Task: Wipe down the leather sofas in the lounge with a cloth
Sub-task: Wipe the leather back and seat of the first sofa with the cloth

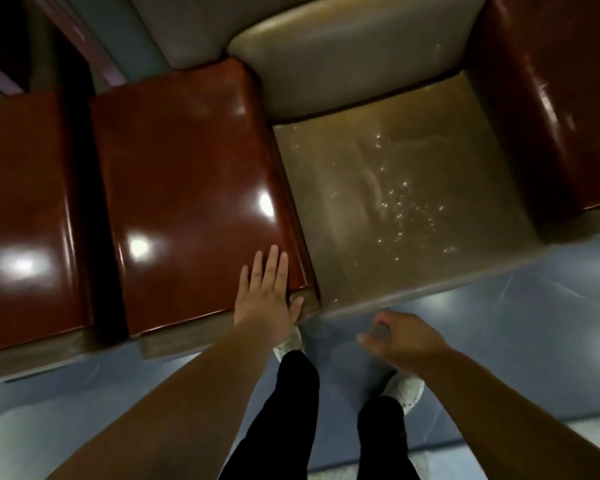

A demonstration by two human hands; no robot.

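Glossy brown armrest (194, 188) is pressed near its front corner by the flat left hand (267, 292); the right hand (402, 341) is held loosely curled, empty, before the tan seat (395, 209).

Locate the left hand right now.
Head view, lower centre: the left hand rests flat on the front right corner of the glossy brown armrest, beside the tan seat cushion.

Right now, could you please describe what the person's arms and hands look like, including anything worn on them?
Both forearms are bare, with no sleeves in view. The left hand and right hand wear no gloves, and no rings, watch or bracelet can be seen.
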